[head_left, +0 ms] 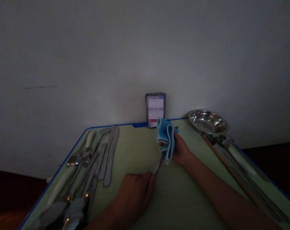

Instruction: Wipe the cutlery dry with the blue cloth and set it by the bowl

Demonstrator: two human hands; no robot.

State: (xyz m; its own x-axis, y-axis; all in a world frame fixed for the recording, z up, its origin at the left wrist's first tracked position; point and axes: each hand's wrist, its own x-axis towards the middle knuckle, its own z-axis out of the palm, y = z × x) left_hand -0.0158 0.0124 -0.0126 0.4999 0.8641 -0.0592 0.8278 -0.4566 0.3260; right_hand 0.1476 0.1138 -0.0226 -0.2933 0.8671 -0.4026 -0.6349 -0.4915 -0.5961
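My left hand (138,191) is closed around the lower end of a slim metal utensil (158,166), held at a slant above the table. A folded blue cloth (164,135) with pale edging wraps the utensil's upper part. My right hand (182,148) grips that cloth from the right side, its fingers partly hidden behind the folds. A small bit of metal pokes out at the cloth's top right. The utensil's head is covered, so its kind cannot be told.
Table knives (111,156), a spoon (73,159) and other cutlery lie along the table's left side. On the right are a steel bowl (208,123), brown chopsticks (227,166) and more utensils. A phone (155,108) leans against the wall behind the green table (132,150).
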